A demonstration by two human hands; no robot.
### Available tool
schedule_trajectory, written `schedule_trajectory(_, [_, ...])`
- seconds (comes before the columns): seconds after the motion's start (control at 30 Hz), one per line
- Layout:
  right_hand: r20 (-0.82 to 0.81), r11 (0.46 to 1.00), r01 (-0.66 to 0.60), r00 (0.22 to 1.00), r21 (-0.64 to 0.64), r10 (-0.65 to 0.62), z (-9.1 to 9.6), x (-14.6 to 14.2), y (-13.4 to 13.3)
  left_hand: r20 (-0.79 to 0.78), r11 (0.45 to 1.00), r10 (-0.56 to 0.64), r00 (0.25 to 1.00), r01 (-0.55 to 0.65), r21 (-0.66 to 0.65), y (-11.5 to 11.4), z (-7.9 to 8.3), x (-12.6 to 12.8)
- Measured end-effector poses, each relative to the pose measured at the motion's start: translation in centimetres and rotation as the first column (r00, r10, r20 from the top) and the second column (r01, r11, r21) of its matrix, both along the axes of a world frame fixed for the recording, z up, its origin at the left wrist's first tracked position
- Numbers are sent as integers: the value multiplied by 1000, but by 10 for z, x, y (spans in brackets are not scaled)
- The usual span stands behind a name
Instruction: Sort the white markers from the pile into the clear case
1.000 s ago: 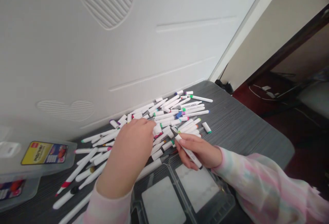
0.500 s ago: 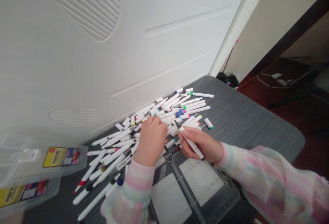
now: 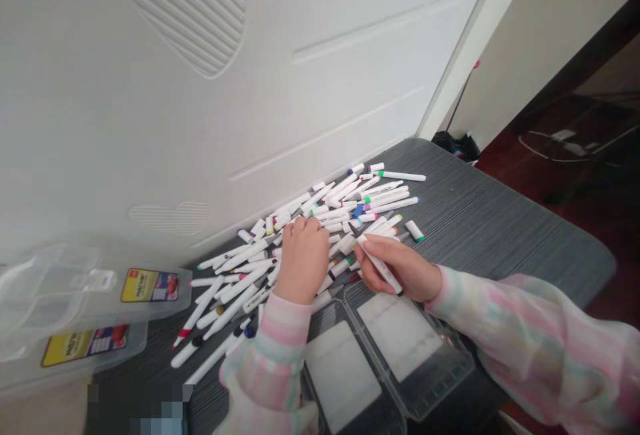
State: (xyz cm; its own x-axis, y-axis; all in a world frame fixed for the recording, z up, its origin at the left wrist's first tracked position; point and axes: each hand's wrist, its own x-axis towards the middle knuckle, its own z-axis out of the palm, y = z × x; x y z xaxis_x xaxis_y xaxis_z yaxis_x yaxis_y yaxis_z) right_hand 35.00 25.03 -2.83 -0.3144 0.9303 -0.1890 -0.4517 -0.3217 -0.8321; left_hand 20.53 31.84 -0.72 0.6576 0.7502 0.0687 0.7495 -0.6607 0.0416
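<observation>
My right hand [image 3: 407, 267] is closed around a white marker [image 3: 381, 266]. Its bare dark tip points up and left, and its dark end points down and right. My left hand [image 3: 303, 258] reaches into a spread pile of white markers [image 3: 250, 280] and loose caps with coloured ends. The fingers of that hand are curled downward, and the back of the hand hides whatever they hold. Right of the pile lies a loose white cap with a green end [image 3: 415, 230]. A blue cap [image 3: 358, 211] rests among the markers beyond my hands.
An open clear plastic case [image 3: 423, 403] with white panels lies below my hands. Clear plastic boxes with yellow labels [image 3: 150, 285] stand at the left. The dark grey table [image 3: 505, 228] meets a white panel [image 3: 340, 108] at the back; its rounded edge is at the right.
The view has shifted slightly, so the scene sits a little further right and higher. My right hand still holds the marker, and my left hand stays at the pile.
</observation>
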Motion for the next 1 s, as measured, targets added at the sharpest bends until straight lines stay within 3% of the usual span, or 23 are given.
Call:
schedule_trajectory(0.1, [-6, 1000, 0, 1000, 10, 0, -1, 0, 0, 84, 999, 24, 996, -20, -50, 3, 8, -6])
schedule_trajectory(0.2, [-30, 999, -3, 1000, 33, 4, -2, 1, 0, 315, 982, 74, 946, -14, -187, 8, 19, -15])
schedule_trajectory(0.3, [-48, 999, -9, 999, 42, 11, -2, 1, 0, 596, 901, 214, 774, 80, -427, 8, 29, -23])
schedule_trajectory(0.4, [-46, 999, -11, 999, 37, 13, -2, 0, 0, 745, 736, 406, 530, 294, -610, 4, 35, -27])
schedule_trajectory(0.47, [-44, 999, -14, 999, 34, 15, -1, 0, 0, 766, 667, 480, 427, 390, -635, 0, 38, -27])
schedule_trajectory(0.57, [-40, 1000, -17, 999, 24, 18, -1, 0, 0, 772, 629, 524, 361, 447, -636, -6, 43, -23])
schedule_trajectory(0.8, [-36, 999, -12, 999, 39, 13, -1, 0, 0, 729, 571, 641, 241, 485, -662, -9, 43, -19])
schedule_trajectory(1.0, [-60, 998, -17, 998, 63, 21, -4, 1, 0, 661, 562, 750, 26, 504, -657, -6, 51, -20])
